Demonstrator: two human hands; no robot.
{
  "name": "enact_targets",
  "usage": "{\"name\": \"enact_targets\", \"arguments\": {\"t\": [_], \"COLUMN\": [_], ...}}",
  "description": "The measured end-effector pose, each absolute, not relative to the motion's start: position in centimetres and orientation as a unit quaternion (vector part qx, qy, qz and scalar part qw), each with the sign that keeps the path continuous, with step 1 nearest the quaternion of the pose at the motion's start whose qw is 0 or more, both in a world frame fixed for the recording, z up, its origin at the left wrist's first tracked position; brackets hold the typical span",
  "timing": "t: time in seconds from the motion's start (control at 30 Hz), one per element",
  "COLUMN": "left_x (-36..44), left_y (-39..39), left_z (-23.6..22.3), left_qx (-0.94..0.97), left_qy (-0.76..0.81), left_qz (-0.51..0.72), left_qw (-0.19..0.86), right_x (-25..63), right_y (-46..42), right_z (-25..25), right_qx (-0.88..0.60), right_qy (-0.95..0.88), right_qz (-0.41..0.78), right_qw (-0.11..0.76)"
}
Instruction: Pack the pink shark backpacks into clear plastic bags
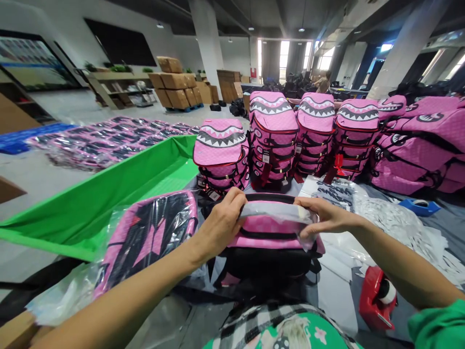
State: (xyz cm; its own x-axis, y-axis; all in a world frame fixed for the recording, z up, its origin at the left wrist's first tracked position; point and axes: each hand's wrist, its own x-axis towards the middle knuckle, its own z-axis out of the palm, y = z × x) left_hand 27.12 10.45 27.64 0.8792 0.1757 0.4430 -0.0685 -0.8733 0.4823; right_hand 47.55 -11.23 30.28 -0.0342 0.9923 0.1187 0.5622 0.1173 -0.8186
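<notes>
Gingerly gripped with left hand [221, 224] and right hand [327, 216]: plastic bag [271, 211] over pink backpack [250, 241]. Judged slippery; backpack soft, light, best taken at top edge.

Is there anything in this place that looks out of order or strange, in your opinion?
The pink shark-mouth backpacks at the far right look out of order: they lie sideways in a loose heap, while the stacks beside them stand in neat upright columns.
</notes>
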Motion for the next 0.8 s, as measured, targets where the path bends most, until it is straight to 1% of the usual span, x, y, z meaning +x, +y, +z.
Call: {"name": "enact_targets", "arguments": {"t": [0.03, 0.1, 0.2, 0.27, 0.3, 0.37, 0.43, 0.5, 0.57, 0.63, 0.7, 0.73, 0.8], "left_x": [27.4, 27.6, 27.1, 26.3, 26.0, 25.5, 25.4, 25.5, 25.4, 24.9, 24.2, 23.8, 23.1], "left_y": [10.4, 10.4, 10.4, 10.3, 10.1, 9.8, 9.5, 9.3, 8.9, 8.4, 7.7, 7.2, 6.0], "left_z": [27.7, 28.7, 30.8, 31.6, 31.6, 30.9, 29.6, 28.6, 28.4, 29.0, 29.8, 30.0, 30.0], "left_qx": [0.935, 0.937, 0.945, 0.951, 0.956, 0.965, 0.968, 0.962, 0.959, 0.958, 0.959, 0.959, 0.958], "left_qy": [0.041, 0.030, -0.032, -0.060, -0.065, -0.060, -0.029, 0.001, 0.002, -0.019, -0.037, -0.041, -0.038], "left_qz": [0.256, 0.237, 0.137, 0.092, 0.087, 0.116, 0.174, 0.233, 0.253, 0.247, 0.242, 0.249, 0.280], "left_qw": [0.244, 0.256, 0.295, 0.288, 0.273, 0.230, 0.179, 0.139, 0.129, 0.143, 0.144, 0.126, 0.047], "right_x": [47.5, 47.1, 46.3, 45.8, 45.6, 45.3, 45.2, 45.2, 45.2, 45.4, 45.3, 45.1, 44.2], "right_y": [-11.3, -11.3, -11.1, -10.9, -10.8, -11.0, -11.5, -12.2, -12.9, -13.5, -14.1, -14.4, -14.9], "right_z": [30.0, 29.2, 28.0, 27.7, 27.8, 28.2, 28.8, 29.3, 29.6, 29.8, 30.0, 30.1, 30.0], "right_qx": [-0.601, -0.630, -0.678, -0.695, -0.696, -0.683, -0.657, -0.642, -0.646, -0.645, -0.623, -0.607, -0.589], "right_qy": [-0.657, -0.657, -0.631, -0.599, -0.588, -0.598, -0.625, -0.643, -0.643, -0.648, -0.674, -0.691, -0.720], "right_qz": [0.274, 0.194, 0.037, -0.017, -0.019, 0.050, 0.146, 0.197, 0.192, 0.183, 0.201, 0.210, 0.193], "right_qw": [0.364, 0.365, 0.374, 0.397, 0.411, 0.416, 0.395, 0.370, 0.365, 0.360, 0.342, 0.331, 0.311]}}
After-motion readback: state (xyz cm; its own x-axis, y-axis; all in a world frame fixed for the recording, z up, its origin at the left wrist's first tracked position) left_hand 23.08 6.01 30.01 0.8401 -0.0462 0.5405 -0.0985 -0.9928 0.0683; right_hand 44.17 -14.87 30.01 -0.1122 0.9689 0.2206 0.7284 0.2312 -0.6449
